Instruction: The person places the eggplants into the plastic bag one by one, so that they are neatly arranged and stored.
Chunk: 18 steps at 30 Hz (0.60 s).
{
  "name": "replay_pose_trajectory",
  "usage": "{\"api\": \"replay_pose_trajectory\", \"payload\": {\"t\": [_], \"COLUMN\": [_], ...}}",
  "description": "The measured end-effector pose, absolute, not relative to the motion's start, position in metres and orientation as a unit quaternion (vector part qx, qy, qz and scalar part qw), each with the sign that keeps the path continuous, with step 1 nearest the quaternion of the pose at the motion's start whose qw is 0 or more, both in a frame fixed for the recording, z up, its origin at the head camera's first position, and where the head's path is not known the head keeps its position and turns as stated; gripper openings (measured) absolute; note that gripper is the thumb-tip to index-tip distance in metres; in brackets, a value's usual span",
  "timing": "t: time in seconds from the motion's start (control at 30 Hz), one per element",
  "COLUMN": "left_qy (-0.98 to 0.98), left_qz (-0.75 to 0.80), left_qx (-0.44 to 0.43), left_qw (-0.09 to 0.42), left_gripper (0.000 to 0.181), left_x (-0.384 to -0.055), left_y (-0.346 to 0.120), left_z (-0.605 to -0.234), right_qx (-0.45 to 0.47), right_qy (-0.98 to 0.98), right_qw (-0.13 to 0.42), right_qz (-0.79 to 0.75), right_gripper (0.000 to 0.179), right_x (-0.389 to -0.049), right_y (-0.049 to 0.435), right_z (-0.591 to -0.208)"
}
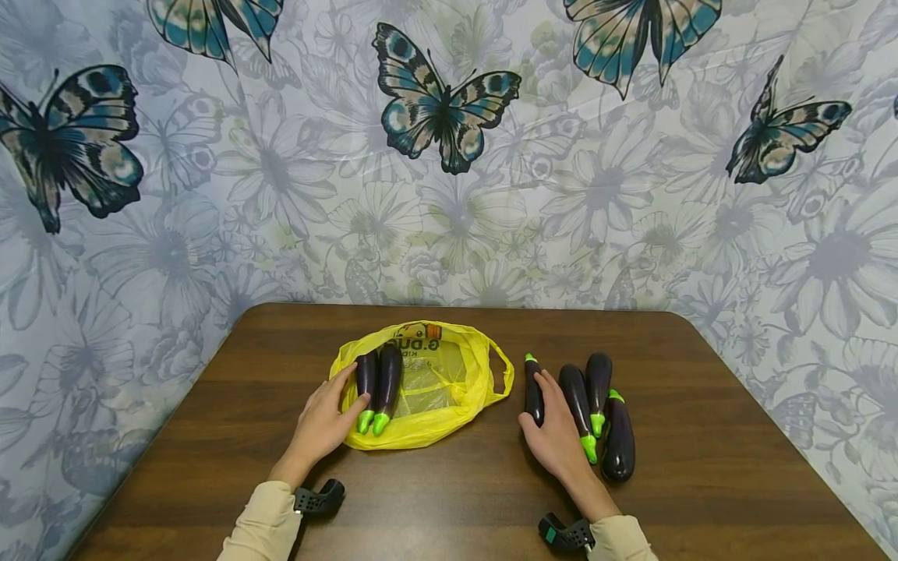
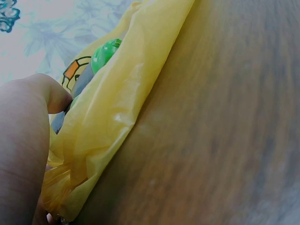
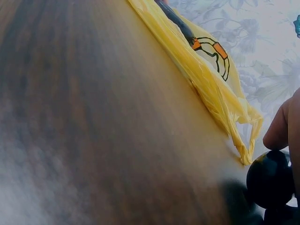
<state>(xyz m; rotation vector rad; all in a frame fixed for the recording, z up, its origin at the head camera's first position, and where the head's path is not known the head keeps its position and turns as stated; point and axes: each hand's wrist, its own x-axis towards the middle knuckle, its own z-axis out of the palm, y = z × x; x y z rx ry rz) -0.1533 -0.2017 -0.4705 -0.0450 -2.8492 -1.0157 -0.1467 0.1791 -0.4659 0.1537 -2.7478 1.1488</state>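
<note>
A yellow plastic bag [image 1: 435,432] lies with its mouth open, two dark purple eggplants [image 1: 388,382] inside at its left. My left hand [image 1: 323,421] holds the bag's left edge, the thumb inside against the nearer eggplant; in the left wrist view the plastic [image 2: 108,103] bunches below the thumb. To the right of the bag, my right hand [image 1: 554,432] grips a single eggplant [image 1: 533,393] whose green stem end points away from me. In the right wrist view the thumb rests on this eggplant's rounded dark end [image 3: 269,180]; the other fingers are mostly hidden.
Three more eggplants [image 1: 619,440] lie close together just right of my right hand. A loop handle [image 1: 507,374] of the bag sticks out toward the right hand. The brown wooden table [image 1: 435,514] ends at a wall covering [image 1: 463,234] printed with butterflies and flowers.
</note>
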Motion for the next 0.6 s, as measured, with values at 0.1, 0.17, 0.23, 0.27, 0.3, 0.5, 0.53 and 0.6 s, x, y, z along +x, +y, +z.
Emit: {"api": "replay_pose_trajectory", "payload": {"t": [0.1, 0.17, 0.23, 0.27, 0.3, 0.5, 0.53, 0.6], "left_qy": [-0.94, -0.94, -0.94, -0.94, -0.94, -0.94, -0.941, -0.941], "left_qz": [-0.335, -0.335, -0.336, -0.336, -0.336, -0.334, -0.334, -0.334], "left_qx": [-0.015, -0.016, -0.015, -0.014, -0.014, -0.017, -0.017, -0.018], "left_qw": [0.058, 0.058, 0.059, 0.059, 0.059, 0.06, 0.059, 0.057], "left_gripper": [0.07, 0.07, 0.07, 0.069, 0.069, 0.07, 0.07, 0.07], "left_x": [-0.1536, -0.1535, -0.1533, -0.1532, -0.1532, -0.1536, -0.1538, -0.1544], "left_y": [-0.2019, -0.2018, -0.2017, -0.2017, -0.2017, -0.2026, -0.203, -0.2031], "left_z": [-0.4708, -0.471, -0.471, -0.4709, -0.4711, -0.4708, -0.4709, -0.4708], "right_qx": [0.052, 0.051, 0.05, 0.051, 0.051, 0.049, 0.048, 0.046], "right_qy": [-0.918, -0.919, -0.92, -0.921, -0.921, -0.92, -0.919, -0.917], "right_qw": [0.078, 0.077, 0.076, 0.077, 0.078, 0.085, 0.087, 0.089], "right_qz": [0.384, 0.383, 0.38, 0.379, 0.378, 0.38, 0.382, 0.385], "right_gripper": [0.07, 0.07, 0.071, 0.072, 0.072, 0.075, 0.075, 0.075], "right_x": [-0.1472, -0.1474, -0.1475, -0.1478, -0.1479, -0.1491, -0.1493, -0.1496], "right_y": [0.1796, 0.1796, 0.1797, 0.1796, 0.1797, 0.18, 0.1799, 0.18], "right_z": [-0.4664, -0.4667, -0.4669, -0.467, -0.4672, -0.4676, -0.4675, -0.4674]}}
